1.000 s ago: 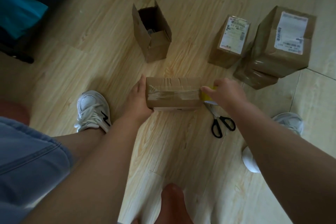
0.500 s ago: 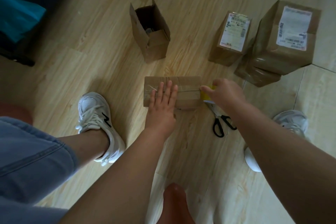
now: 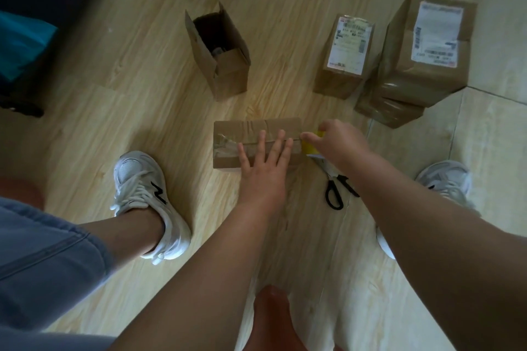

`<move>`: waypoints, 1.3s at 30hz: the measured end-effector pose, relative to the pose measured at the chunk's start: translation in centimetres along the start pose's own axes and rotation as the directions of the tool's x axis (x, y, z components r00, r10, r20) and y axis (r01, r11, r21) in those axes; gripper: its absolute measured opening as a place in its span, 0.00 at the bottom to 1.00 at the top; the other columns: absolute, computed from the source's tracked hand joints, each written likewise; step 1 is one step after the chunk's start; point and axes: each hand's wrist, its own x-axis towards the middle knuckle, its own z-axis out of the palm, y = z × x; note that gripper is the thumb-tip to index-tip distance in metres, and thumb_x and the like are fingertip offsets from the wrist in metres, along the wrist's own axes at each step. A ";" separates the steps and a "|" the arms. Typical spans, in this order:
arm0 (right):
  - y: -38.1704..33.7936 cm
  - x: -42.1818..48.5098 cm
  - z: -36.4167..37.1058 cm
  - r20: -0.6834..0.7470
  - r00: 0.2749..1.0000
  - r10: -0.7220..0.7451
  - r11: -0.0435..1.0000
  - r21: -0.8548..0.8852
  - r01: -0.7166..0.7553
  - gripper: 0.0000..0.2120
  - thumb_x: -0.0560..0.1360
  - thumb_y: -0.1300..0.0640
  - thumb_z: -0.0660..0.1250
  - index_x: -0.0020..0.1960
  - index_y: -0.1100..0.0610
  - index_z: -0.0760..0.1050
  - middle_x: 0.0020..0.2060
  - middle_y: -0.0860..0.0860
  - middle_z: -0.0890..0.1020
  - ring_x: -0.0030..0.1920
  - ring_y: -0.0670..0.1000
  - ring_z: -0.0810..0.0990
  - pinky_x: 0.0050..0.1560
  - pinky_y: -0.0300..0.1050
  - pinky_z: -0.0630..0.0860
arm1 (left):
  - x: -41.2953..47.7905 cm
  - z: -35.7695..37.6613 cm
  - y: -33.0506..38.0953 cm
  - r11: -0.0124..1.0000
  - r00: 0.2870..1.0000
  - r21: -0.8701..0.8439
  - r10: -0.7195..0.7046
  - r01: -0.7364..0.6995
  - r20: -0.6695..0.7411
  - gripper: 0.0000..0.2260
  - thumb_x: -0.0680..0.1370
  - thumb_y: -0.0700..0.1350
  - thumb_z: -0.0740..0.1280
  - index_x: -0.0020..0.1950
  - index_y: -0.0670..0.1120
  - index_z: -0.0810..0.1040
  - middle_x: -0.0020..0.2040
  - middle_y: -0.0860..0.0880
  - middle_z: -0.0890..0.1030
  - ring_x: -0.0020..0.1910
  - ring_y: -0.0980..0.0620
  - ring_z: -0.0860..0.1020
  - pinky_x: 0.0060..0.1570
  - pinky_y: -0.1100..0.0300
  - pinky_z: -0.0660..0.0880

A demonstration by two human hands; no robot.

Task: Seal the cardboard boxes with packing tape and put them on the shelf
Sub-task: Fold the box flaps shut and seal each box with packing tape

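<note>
Now left hand (image 3: 265, 164) has moved from the left end of the box (image 3: 242, 128) on the floor (image 3: 142, 80) onto its top, fingers flat, smoothing tape (image 3: 228, 147). At the box's right end, right hand (image 3: 339, 142) grips tape roll (image 3: 308, 147); strip laid, cutting likely next

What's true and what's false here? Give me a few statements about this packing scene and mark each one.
1. The left hand lies flat on the taped box. True.
2. The right hand holds the scissors. False: it grips the yellow tape roll; the scissors lie on the floor.
3. The open box stands behind the taped box. True.
4. The open box carries a white label. False: labels show on the small closed box and the large closed box.
</note>
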 end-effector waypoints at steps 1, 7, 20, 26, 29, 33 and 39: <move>-0.1 0.1 -0.1 0.004 1.000 0.006 1.000 0.010 -0.006 0.30 0.78 0.35 0.63 0.68 0.56 0.75 0.58 0.55 0.81 0.57 0.56 0.79 0.50 0.49 0.76 | 0.1 -0.3 0.0 1.000 1.000 -0.006 -0.008 0.008 -0.006 0.37 0.82 0.42 0.58 0.80 0.52 0.34 0.80 0.52 0.33 0.78 0.43 0.32 0.72 0.31 0.37; 0.0 0.6 -0.5 0.060 0.998 0.032 0.994 0.102 -0.038 0.29 0.77 0.36 0.66 0.68 0.56 0.76 0.55 0.53 0.81 0.54 0.54 0.79 0.46 0.46 0.71 | 2.1 -3.0 0.2 1.000 0.991 -0.021 0.007 -0.010 -0.135 0.29 0.77 0.44 0.66 0.77 0.49 0.60 0.77 0.46 0.60 0.79 0.44 0.53 0.78 0.42 0.44; 0.2 -1.1 -2.2 0.124 0.988 -0.092 0.965 0.256 0.058 0.27 0.77 0.35 0.63 0.46 0.60 0.81 0.35 0.51 0.77 0.35 0.49 0.74 0.35 0.44 0.68 | 5.1 -4.8 -2.5 1.000 0.999 -0.027 -0.003 0.004 0.046 0.51 0.70 0.57 0.76 0.81 0.48 0.47 0.80 0.48 0.55 0.79 0.46 0.53 0.78 0.45 0.50; -0.9 -3.4 -5.8 0.078 0.990 -0.119 0.896 0.437 0.074 0.27 0.80 0.34 0.58 0.59 0.54 0.80 0.47 0.51 0.79 0.48 0.50 0.77 0.50 0.47 0.71 | 2.0 -7.2 -4.9 0.966 1.000 -0.258 0.021 -0.022 -0.006 0.53 0.65 0.48 0.80 0.81 0.47 0.51 0.79 0.49 0.58 0.76 0.48 0.59 0.71 0.53 0.63; -1.9 -4.2 -6.7 0.027 0.989 -0.142 0.885 0.451 0.115 0.24 0.79 0.34 0.60 0.40 0.54 0.78 0.33 0.49 0.74 0.34 0.48 0.74 0.38 0.44 0.67 | 1.3 -7.7 -5.3 0.906 0.999 -0.422 -0.007 0.027 0.049 0.55 0.62 0.45 0.82 0.81 0.48 0.51 0.79 0.50 0.57 0.77 0.49 0.59 0.70 0.59 0.62; -2.2 -5.1 -7.0 -0.059 0.990 -0.126 0.852 0.504 0.139 0.29 0.75 0.35 0.67 0.28 0.52 0.60 0.23 0.49 0.61 0.23 0.48 0.61 0.33 0.44 0.61 | 0.2 -8.2 -5.4 0.828 0.993 -0.557 0.005 0.060 0.114 0.57 0.59 0.45 0.84 0.81 0.50 0.54 0.79 0.52 0.60 0.76 0.51 0.62 0.72 0.58 0.63; -2.0 -6.0 -7.2 -0.086 0.979 -0.185 0.904 0.375 0.203 0.26 0.79 0.40 0.65 0.29 0.54 0.65 0.23 0.50 0.62 0.23 0.48 0.60 0.32 0.45 0.62 | -0.9 -8.0 -5.7 0.795 0.994 -0.603 0.012 0.056 0.108 0.57 0.58 0.46 0.84 0.81 0.52 0.56 0.77 0.53 0.61 0.75 0.52 0.63 0.71 0.59 0.64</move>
